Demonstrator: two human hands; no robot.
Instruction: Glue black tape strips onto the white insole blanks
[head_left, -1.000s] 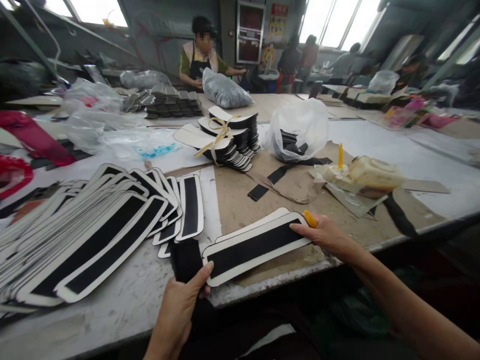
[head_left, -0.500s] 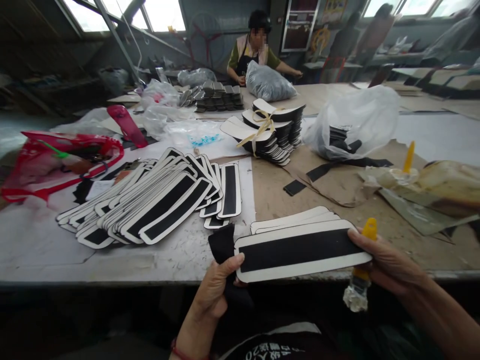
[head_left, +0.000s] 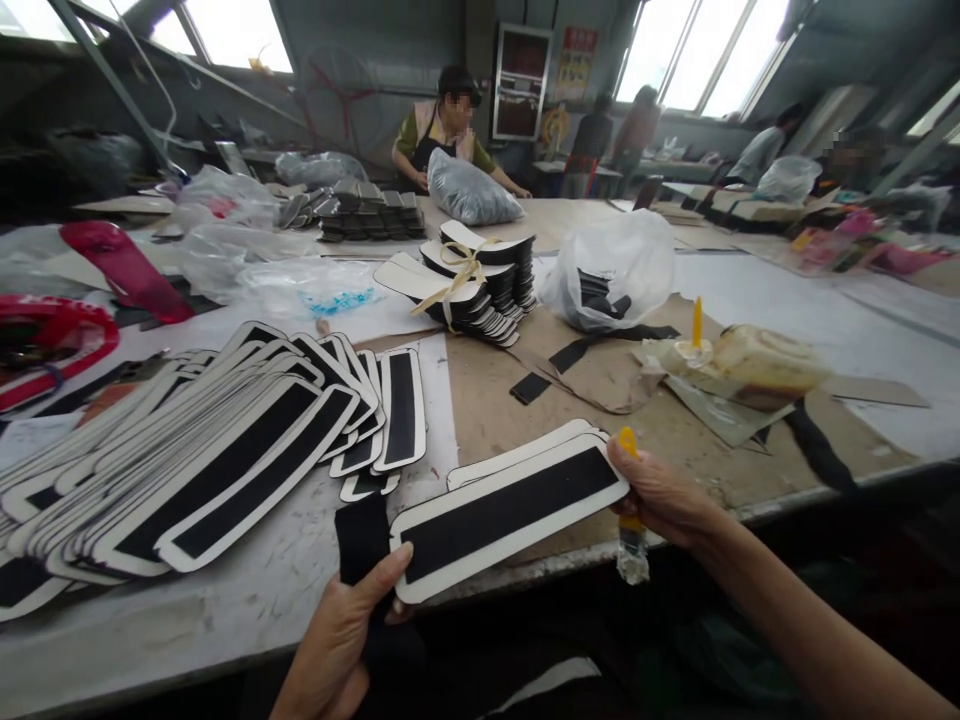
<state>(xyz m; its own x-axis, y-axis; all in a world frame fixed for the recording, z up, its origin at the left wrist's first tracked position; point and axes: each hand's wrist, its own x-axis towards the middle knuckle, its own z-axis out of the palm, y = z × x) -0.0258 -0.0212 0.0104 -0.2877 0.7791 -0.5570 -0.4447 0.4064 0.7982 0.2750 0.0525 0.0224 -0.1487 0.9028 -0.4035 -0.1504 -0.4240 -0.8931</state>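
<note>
The undersides of both grips are hard to make out: the left hand (head_left: 341,630) shows its thumb and back, while most of its fingers are hidden beneath the near left end of the white-edged strip (head_left: 510,515), and the right hand (head_left: 667,495) covers part of a yellow-handled brush (head_left: 628,440), whose handle top pokes out above the fingers and whose pale, clumped tip hangs below them. The strip, white with a broad black band, lies slantwise between the hands, its right end farther off and higher. The left thumb presses on its lower left corner, closed down to the strip's thickness against fingers that barely show below the edge; the right thumb lies over the right end, the other fingers curled behind and under it, so that hand holds strip and brush together. A black cloth piece (head_left: 361,540) hangs just beside the left hand, its lower part lost in the dark; whether the fingers grip it I cannot tell. More pale strips (head_left: 517,455) show behind the held one, mostly covered by it. To the left, a fanned pile (head_left: 225,460) of like strips overlaps on the table (head_left: 172,630). Farther off stand tied bundles (head_left: 480,270) and a translucent bag (head_left: 615,270), its dark contents partly veiled; to their right lies a yellowish container (head_left: 772,365), its contents unclear. A person (head_left: 450,130) beyond is partly hidden by a grey bag (head_left: 472,190).
</note>
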